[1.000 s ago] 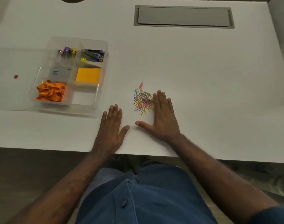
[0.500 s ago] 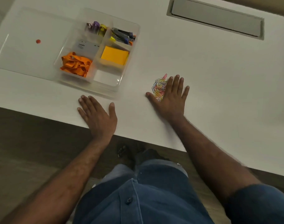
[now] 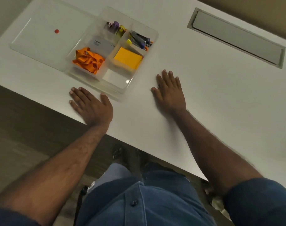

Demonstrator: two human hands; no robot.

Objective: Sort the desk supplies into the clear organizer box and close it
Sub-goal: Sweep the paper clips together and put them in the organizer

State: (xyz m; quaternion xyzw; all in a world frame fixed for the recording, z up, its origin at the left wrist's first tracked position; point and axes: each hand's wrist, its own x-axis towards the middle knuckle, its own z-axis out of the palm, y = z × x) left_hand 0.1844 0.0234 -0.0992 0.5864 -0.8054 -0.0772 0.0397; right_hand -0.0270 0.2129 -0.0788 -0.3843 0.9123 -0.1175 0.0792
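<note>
Both palms lying flat on white desk (image 3: 204, 88), fingers straight, gripping nothing. Left hand (image 3: 91, 106) sitting just below clear organizer box (image 3: 121, 91), thumb tip nearly touching its near wall. Right hand (image 3: 170, 91) resting just right of box; a bit of paperclip peeking out by its thumb. Box lying open w/ orange lanyard (image 3: 88, 60), yellow sticky pad (image 3: 127, 58); lid (image 3: 46, 41) lying flat at left.

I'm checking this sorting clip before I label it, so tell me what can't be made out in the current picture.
Head view only:
- Paper clips: none clearly visible; the right hand lies flat where they could be.
- Label on the grey card in the organizer box: too small to read.
- Items in the two far compartments: small and overlapping, types unclear.
- Left hand: motion-blurred.
</note>
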